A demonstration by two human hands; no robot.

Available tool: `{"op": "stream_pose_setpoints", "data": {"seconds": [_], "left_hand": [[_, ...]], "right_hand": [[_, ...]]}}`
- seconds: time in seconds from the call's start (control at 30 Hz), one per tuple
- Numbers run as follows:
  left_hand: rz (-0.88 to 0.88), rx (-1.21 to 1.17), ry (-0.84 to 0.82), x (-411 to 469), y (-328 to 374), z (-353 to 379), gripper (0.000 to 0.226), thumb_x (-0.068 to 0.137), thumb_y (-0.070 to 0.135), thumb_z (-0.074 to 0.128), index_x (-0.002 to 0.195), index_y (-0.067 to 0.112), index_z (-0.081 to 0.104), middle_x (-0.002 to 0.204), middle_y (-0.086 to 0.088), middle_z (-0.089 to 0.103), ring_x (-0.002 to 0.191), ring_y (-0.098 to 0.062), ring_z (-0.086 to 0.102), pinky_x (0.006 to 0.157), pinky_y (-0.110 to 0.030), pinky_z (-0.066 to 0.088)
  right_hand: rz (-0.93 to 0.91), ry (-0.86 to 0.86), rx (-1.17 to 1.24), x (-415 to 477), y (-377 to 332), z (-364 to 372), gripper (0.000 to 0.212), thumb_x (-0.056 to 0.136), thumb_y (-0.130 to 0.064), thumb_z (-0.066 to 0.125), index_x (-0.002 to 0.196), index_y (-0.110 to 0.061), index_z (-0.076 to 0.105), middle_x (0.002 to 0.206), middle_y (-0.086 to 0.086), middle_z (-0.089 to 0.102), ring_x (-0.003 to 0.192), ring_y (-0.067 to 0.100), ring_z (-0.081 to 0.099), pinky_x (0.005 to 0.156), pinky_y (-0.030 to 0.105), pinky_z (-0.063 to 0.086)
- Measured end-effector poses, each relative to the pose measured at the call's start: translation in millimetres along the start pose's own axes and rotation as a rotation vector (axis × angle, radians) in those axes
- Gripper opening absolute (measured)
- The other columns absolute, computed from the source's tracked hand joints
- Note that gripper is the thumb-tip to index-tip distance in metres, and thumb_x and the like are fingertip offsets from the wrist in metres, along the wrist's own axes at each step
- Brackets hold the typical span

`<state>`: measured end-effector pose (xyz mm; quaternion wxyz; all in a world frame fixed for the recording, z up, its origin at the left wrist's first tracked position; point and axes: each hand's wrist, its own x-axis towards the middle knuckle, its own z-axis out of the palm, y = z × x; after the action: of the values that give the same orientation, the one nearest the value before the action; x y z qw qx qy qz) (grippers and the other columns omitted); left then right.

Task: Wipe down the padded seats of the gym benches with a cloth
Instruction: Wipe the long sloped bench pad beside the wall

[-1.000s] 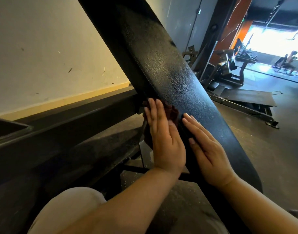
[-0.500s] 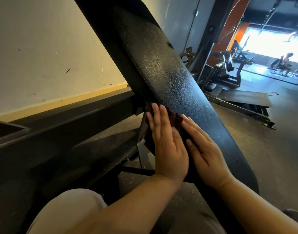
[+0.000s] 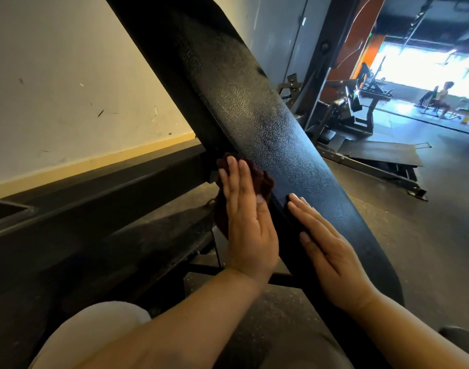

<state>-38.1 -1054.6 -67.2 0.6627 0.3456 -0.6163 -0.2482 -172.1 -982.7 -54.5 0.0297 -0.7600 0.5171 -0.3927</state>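
Since a second ago my right hand [image 3: 331, 251] has slid apart from my left hand [image 3: 248, 222], so a strip of pad now shows between them; half a second ago the fingertips nearly touched. Nearest me, my knee in pale trousers [image 3: 95, 334] sits at lower left, both forearms reaching forward over it. Left hand lies flat, fingers straight and together, pressing the dark maroon crumpled cloth [image 3: 262, 182] against the left edge of the long black textured vinyl bench pad [image 3: 254, 121]; the cloth bunches out above and left of the fingers and hangs down the pad's side. Right hand rests flat and relaxed on the pad's face, fingers straight, holding nothing, just beside the cloth but not on it. Pad runs tilted from lower right up to upper left. Behind it, a black steel frame beam [image 3: 108, 187] crosses along the cream scuffed wall [image 3: 68, 75]. Further right, a dark low gym machine with a flat footplate [image 3: 374, 153] stands on the grey floor [image 3: 427, 235]. Farthest off, a brightly lit opening [image 3: 425, 70] with a seated person [image 3: 443, 99], too small to detail.
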Motion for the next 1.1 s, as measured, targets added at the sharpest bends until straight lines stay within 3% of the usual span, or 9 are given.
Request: {"op": "stream_pose_setpoints", "data": {"seconds": [0.2,0.4,0.63,0.73,0.83,0.97,1.1], "left_hand": [[0.034,-0.007,-0.059,-54.0,2.4,18.5,0.061,0.105,0.013,0.032,0.157,0.019,0.002,0.168,0.003,-0.003,0.154,-0.021,-0.008,0.125,-0.033,0.002],[0.012,-0.024,-0.022,-30.6,6.1,12.9,0.056,0.104,0.007,0.034,0.157,0.006,0.017,0.168,-0.002,0.004,0.154,-0.020,-0.006,0.125,-0.032,0.001],[-0.003,-0.001,0.017,-38.1,9.7,18.3,0.056,0.106,0.012,0.033,0.157,0.005,0.012,0.168,-0.005,0.002,0.154,-0.021,-0.005,0.125,-0.032,0.001],[0.065,0.013,-0.068,-57.1,8.2,23.1,0.061,0.105,0.014,0.033,0.158,0.014,0.004,0.168,0.002,-0.003,0.154,-0.023,-0.008,0.125,-0.037,0.001],[0.127,0.031,-0.116,-55.8,3.5,21.3,0.059,0.104,0.017,0.033,0.158,0.012,0.009,0.168,0.004,-0.003,0.154,-0.025,-0.008,0.124,-0.042,0.003],[0.127,0.036,-0.046,-29.2,0.3,14.3,0.056,0.104,0.013,0.033,0.156,0.001,0.018,0.167,-0.007,0.006,0.155,-0.026,-0.003,0.126,-0.042,0.004],[0.084,0.050,0.020,-16.9,-0.2,12.9,0.056,0.105,0.010,0.035,0.156,0.000,0.015,0.167,-0.011,0.002,0.154,-0.025,-0.005,0.126,-0.042,0.003]], "right_hand": [[0.008,0.035,0.016,-2.5,0.9,7.2,0.050,0.100,-0.007,0.047,0.149,-0.012,0.043,0.159,-0.004,0.037,0.150,0.017,0.029,0.121,0.049,0.029],[0.002,0.060,0.022,-1.8,1.4,6.9,0.049,0.099,-0.006,0.047,0.148,-0.011,0.045,0.158,-0.004,0.039,0.149,0.017,0.031,0.121,0.048,0.028],[0.000,0.069,0.016,-4.4,3.1,8.4,0.048,0.100,-0.008,0.047,0.148,-0.010,0.045,0.158,-0.002,0.039,0.148,0.018,0.032,0.120,0.048,0.030],[0.010,0.076,0.037,-4.7,3.0,8.9,0.050,0.100,-0.011,0.047,0.150,-0.011,0.042,0.158,-0.003,0.039,0.148,0.018,0.032,0.119,0.050,0.031],[0.022,0.072,0.056,-4.2,2.5,8.8,0.052,0.100,-0.011,0.047,0.151,-0.011,0.040,0.158,-0.003,0.039,0.149,0.018,0.031,0.119,0.051,0.031],[0.018,0.070,0.041,-3.4,1.9,7.0,0.049,0.100,-0.009,0.048,0.149,-0.013,0.044,0.158,-0.007,0.039,0.149,0.016,0.031,0.121,0.043,0.029],[0.042,0.003,0.005,-23.8,6.8,-3.1,0.050,0.101,-0.010,0.046,0.150,-0.016,0.042,0.160,-0.010,0.034,0.150,0.014,0.027,0.122,0.040,0.024]]}}
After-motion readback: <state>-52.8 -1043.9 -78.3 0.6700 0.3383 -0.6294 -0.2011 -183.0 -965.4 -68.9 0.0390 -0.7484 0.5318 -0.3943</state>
